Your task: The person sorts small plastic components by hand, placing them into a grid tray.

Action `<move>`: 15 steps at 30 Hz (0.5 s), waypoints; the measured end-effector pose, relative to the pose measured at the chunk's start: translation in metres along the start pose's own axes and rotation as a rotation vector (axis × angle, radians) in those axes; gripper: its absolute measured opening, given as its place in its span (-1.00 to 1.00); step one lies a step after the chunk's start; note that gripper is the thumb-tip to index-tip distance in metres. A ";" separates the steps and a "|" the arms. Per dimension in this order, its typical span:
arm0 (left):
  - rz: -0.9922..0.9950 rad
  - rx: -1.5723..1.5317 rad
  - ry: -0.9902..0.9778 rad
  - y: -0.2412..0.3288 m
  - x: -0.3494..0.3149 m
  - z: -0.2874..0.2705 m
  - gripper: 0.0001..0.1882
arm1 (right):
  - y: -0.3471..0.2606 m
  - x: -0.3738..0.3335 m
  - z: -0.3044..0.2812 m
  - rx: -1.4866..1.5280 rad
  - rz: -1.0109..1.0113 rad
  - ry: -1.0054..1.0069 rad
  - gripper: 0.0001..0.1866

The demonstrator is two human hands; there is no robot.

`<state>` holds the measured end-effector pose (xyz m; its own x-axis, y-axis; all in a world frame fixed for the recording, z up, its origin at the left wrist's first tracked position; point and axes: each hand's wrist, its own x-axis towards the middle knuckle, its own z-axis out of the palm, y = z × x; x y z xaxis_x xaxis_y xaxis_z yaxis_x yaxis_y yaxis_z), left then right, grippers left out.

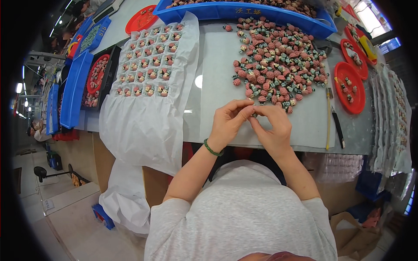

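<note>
Left hand point(232, 116) and right hand point(278, 125) meet just below the near edge of the heap. Fingers point(246, 112) of both are pinched on one small piece point(254, 115), mostly hidden; can't make out which part each grips. Likely two-handed because so tiny a thing needs steadying from either side. Bearings from my hands: pink-topped figurines point(278, 65) heaped at 1 o'clock on a white sheet point(217, 65), probably for short reach and protection from the table point(193, 104). Blue bin point(209, 11) at 12, beyond, holding more. White pocketed tray point(156, 90) at 10, pieces seated apart, presumably against rubbing. Red plate point(358, 108) between 2 and 3, raised rim likely stopping strays. Yellow stick point(328, 122) and black-handled tool point(338, 128) at 3, seemingly parked within my right-hand reach.
</note>
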<state>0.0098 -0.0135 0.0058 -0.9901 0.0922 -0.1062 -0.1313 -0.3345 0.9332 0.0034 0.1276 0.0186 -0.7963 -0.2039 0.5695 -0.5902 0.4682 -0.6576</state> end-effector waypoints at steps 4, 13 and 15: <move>-0.054 0.010 0.011 0.002 0.005 -0.003 -0.75 | 0.006 -0.016 -0.001 0.482 0.474 0.033 -0.79; -0.047 -0.006 -0.050 -0.005 0.000 0.001 -0.75 | 0.005 -0.029 0.004 0.992 0.761 0.036 -0.83; -0.092 -0.106 -0.080 -0.006 0.000 0.001 -0.75 | 0.004 -0.032 0.004 0.916 0.697 0.054 -0.83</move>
<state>0.0105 -0.0103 0.0002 -0.9669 0.2006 -0.1580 -0.2303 -0.4176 0.8790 0.0259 0.1323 -0.0037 -0.9937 -0.0989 -0.0523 0.0831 -0.3397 -0.9368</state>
